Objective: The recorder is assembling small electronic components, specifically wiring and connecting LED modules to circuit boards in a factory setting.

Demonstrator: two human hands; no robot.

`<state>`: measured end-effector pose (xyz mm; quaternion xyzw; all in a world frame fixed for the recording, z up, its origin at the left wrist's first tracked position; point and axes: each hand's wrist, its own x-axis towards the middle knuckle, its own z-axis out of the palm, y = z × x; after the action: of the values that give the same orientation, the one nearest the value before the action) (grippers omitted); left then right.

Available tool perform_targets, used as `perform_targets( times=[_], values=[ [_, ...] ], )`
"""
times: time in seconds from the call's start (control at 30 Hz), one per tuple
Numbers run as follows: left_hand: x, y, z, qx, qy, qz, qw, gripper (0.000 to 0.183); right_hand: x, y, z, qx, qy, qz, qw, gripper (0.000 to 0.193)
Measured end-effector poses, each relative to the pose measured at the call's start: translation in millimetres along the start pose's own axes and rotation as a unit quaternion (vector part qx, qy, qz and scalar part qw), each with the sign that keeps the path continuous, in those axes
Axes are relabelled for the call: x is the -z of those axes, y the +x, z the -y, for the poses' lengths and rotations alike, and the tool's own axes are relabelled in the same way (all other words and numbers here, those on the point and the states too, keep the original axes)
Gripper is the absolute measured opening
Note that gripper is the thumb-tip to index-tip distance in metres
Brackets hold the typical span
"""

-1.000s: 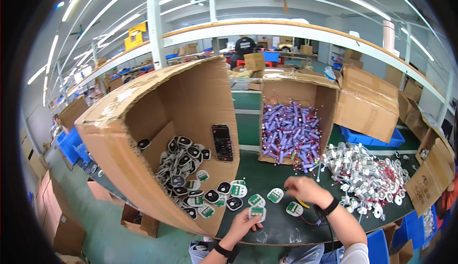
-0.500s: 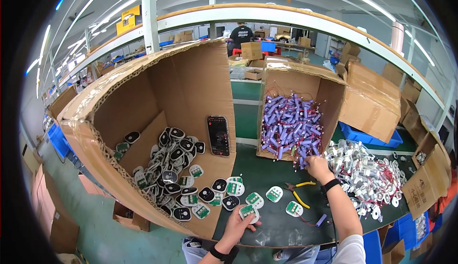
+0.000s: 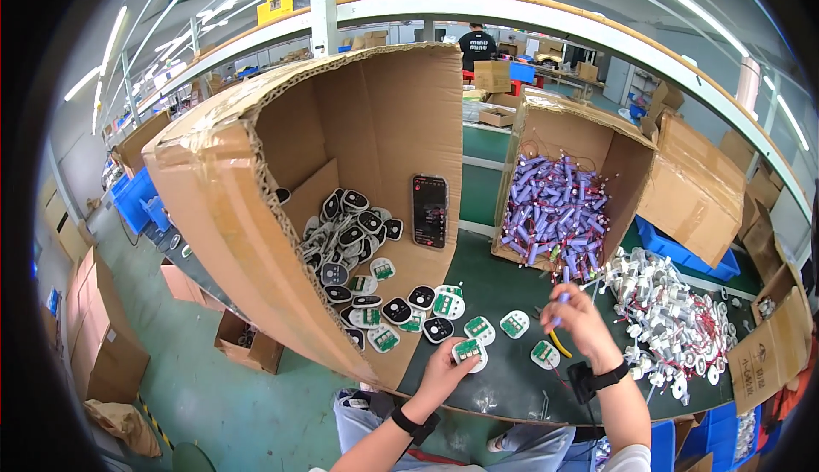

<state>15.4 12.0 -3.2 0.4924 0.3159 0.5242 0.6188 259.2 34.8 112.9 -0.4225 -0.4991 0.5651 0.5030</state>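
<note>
My left hand grips a white rounded plastic cover with a green circuit board facing up, near the table's front edge. Between the fingers of my right hand is a purple cylindrical battery, raised over the table in front of the battery carton. Beneath that hand lie yellow-handled pliers, partly hidden. A loose cover with a board rests between my hands, and another lies closer to me with a wire running from it. Several more lie beside my left hand.
A large open carton on the left holds a heap of black-and-white covers and an upright phone. Many purple batteries fill the smaller carton. White parts with red wires are piled at right, before a blue tray.
My right hand has drawn back from the battery carton toward me, now with a battery in it. My left hand keeps hold of the cover. The whole view has shifted rightward.
</note>
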Motion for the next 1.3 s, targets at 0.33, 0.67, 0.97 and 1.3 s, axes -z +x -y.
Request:
perform_targets(
  times=[0.33,0.67,0.97,1.3],
  values=[
    [-0.8,-3.4,-9.7,0.023,-0.037,0.005,0.999,0.029,-29.5,-11.3,-50.3,-0.138,0.193,0.082,0.968,0.023],
    [2.1,-0.2,-8.2,0.053,-0.026,0.023,0.998,0.031,-48.4,-9.1,-68.6,0.022,-0.259,0.022,0.965,0.026],
    [2.8,1.1,-11.6,0.047,-0.095,-0.001,0.994,0.027,-24.6,-0.4,-88.2,0.024,-0.223,0.089,0.97,0.027],
    [8.0,-3.3,-11.6,0.054,-0.114,-0.049,0.991,0.025,-57.2,-8.6,-54.5,0.069,-0.338,0.035,0.938,0.017]
  ],
)
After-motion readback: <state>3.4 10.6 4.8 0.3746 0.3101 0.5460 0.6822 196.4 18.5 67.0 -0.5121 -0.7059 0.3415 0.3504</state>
